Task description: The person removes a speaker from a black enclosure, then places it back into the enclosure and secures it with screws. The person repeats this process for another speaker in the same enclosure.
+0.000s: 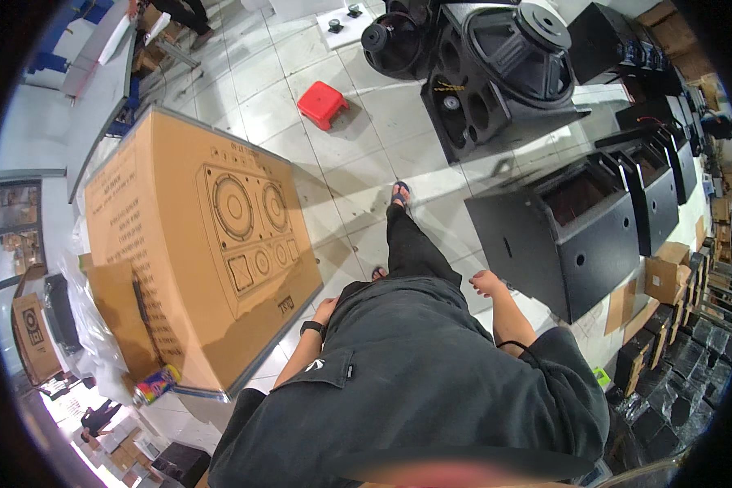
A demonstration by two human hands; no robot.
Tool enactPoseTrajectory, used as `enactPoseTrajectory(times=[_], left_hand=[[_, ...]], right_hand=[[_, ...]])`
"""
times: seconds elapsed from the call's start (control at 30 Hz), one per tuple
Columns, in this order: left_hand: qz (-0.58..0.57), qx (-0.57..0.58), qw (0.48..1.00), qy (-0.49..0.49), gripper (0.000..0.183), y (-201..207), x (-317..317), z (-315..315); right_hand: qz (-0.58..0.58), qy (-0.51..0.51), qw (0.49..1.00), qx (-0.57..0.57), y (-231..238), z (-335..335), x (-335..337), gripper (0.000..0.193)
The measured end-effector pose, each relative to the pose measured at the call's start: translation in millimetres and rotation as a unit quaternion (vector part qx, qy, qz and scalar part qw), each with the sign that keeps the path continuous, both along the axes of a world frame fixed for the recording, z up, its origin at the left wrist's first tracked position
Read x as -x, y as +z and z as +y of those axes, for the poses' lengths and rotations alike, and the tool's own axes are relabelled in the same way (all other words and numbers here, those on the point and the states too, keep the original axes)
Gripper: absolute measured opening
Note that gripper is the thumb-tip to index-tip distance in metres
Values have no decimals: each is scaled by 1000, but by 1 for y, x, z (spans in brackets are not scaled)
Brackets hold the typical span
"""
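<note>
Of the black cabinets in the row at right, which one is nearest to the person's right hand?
The leftmost cabinet of that row; the others stand to its right, farther from the right hand.

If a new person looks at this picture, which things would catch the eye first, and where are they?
Probably the large cardboard box, filling much of the left side with line drawings of round speakers on its face. Next, the small red stool stands out on the pale tiled floor, above the middle. At upper right is a big round black speaker driver.
</note>
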State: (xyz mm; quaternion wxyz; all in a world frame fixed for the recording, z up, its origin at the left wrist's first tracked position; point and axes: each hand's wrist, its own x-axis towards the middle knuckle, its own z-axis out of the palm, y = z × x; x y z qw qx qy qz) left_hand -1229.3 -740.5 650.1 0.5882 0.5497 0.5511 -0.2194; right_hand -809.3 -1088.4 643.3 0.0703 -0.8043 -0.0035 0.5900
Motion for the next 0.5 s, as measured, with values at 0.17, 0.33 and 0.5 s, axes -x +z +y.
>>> enactPoseTrajectory(times=[0.17,0.33,0.5], left_hand=[[8,-70,997,-16,71,23,-94,94],[97,-165,968,-160,79,48,-200,181],[115,-172,955,-212,82,46,-264,248]], right_hand=[[-73,4,993,-97,-15,128,-113,26],[-279,-6,905,-320,32,282,-237,47],[-257,-98,901,-336,57,357,-298,42]])
